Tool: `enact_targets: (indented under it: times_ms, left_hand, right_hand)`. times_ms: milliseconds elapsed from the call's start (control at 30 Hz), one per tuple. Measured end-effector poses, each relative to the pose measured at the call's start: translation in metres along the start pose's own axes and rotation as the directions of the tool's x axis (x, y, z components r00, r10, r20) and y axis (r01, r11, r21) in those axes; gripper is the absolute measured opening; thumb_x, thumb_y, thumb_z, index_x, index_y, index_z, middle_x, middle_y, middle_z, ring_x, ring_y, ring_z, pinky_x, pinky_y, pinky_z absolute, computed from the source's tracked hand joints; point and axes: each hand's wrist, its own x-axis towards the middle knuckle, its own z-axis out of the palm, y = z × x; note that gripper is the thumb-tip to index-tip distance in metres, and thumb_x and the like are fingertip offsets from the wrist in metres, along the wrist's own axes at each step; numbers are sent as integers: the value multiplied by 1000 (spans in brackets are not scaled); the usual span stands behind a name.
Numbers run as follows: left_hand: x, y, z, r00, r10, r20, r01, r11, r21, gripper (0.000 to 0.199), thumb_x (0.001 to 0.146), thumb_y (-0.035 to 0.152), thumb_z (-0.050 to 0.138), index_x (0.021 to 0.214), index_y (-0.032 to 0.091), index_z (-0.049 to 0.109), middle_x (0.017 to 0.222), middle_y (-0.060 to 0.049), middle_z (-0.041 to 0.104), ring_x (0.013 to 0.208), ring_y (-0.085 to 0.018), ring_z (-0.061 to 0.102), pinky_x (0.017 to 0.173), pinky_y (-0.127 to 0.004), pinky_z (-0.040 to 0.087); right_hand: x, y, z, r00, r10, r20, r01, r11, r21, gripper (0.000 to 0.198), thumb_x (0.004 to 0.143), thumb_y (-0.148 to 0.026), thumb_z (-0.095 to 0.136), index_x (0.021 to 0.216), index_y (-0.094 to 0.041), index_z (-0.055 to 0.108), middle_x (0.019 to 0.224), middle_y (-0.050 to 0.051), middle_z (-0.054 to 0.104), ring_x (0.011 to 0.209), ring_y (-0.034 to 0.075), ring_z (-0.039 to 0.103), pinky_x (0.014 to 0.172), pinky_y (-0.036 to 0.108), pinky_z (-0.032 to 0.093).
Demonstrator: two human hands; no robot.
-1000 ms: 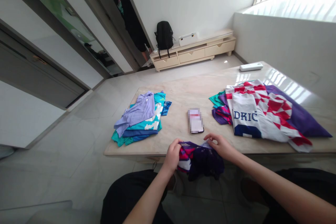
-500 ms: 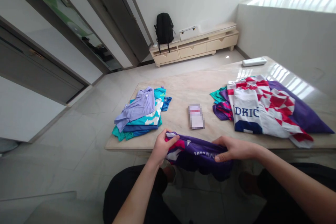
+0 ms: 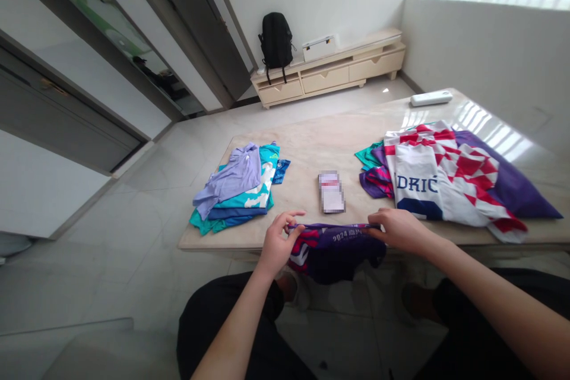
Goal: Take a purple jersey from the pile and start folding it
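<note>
Purple jersey (image 3: pixel 333 246) was pinched shut along its top edge by left hand (image 3: pixel 276 241) and right hand (image 3: pixel 398 228), draped over the surface's (image 3: pixel 312 154) near edge. Edge best kept taut, corners level.

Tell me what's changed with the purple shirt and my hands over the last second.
Both hands have kept hold of the purple shirt and lifted it from below the table edge to level with it. The left hand and right hand have moved apart, stretching its top edge so the white print shows. The folded stack, the phone and the checkered jersey pile stayed put.
</note>
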Motion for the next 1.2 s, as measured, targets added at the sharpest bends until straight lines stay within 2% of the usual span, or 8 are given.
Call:
enact_targets:
  times_ms: [133, 333, 500, 667, 733, 933, 1100, 1200]
  left_hand:
    - [-2, -2, -1, 982, -147, 119, 163, 976, -143, 30, 90, 42, 67, 81, 20, 49, 71, 3, 57, 67, -12, 51, 67, -23, 40]
    - [-1, 5, -9, 946, -167, 279, 243, 934, -262, 35, 89, 46, 68, 108, 21, 53, 77, 2, 61, 69, -12, 57, 66, -22, 41]
    - [1, 4, -17, 948, -55, 315, -2, 984, 179, 20, 91, 39, 67, 100, 22, 72, 88, -3, 69, 89, -19, 63, 85, -30, 45]
    - [2, -7, -15, 939, 44, 341, -181, 906, 383, 26, 90, 40, 68, 74, 19, 68, 79, -4, 67, 83, -21, 59, 78, -31, 44]
    - [2, -7, -16, 937, 103, 335, -235, 893, 384, 30, 93, 40, 64, 71, 19, 64, 75, -3, 64, 83, -21, 57, 75, -31, 43]
    - [-6, 31, -42, 907, 339, 250, -399, 881, 253, 26, 98, 35, 59, 77, 19, 63, 81, -3, 65, 86, -20, 57, 82, -32, 44]
    - [-24, 86, -86, 821, 543, 179, -560, 826, 66, 15, 95, 31, 65, 85, 21, 69, 90, -5, 69, 93, -20, 60, 89, -34, 46]
    - [-31, 107, -111, 830, 537, 148, -534, 843, -61, 14, 94, 31, 65, 86, 20, 70, 90, -6, 69, 88, -20, 62, 84, -34, 48]
  right_hand:
    - [1, -6, -3, 1000, 17, 8, -18, 993, 116, 44, 101, -47, 39, 76, -22, 65, 69, 7, 67, 66, 20, 60, 58, 31, 25]
    - [0, -5, -12, 1000, -14, -27, 19, 980, 197, 51, 103, -51, 33, 81, -21, 69, 77, 7, 71, 71, 20, 63, 62, 29, 32]
    - [-1, 6, -15, 993, -117, 19, 111, 974, 195, 41, 101, -49, 43, 86, -23, 70, 83, 4, 73, 75, 19, 65, 65, 27, 38]
    - [-8, 10, -17, 995, -97, 19, 97, 995, 4, 31, 94, -50, 56, 86, -24, 72, 115, 2, 69, 78, 17, 68, 66, 27, 41]
    - [-14, 4, -21, 1000, -27, 3, 27, 994, -106, 33, 93, -53, 56, 88, -24, 72, 119, 3, 68, 78, 18, 69, 63, 28, 40]
    - [-41, -34, -31, 982, 176, -69, -189, 913, -360, 27, 92, -42, 57, 89, -20, 71, 89, 10, 74, 84, 27, 71, 62, 29, 41]
    - [-69, -63, -50, 999, 34, -10, -36, 954, -296, 20, 91, -31, 56, 97, -21, 72, 98, 9, 74, 88, 24, 71, 65, 28, 42]
    - [-82, -79, -71, 989, -147, -25, 141, 977, -159, 24, 97, -32, 49, 98, -22, 71, 111, 6, 72, 88, 20, 70, 71, 27, 45]
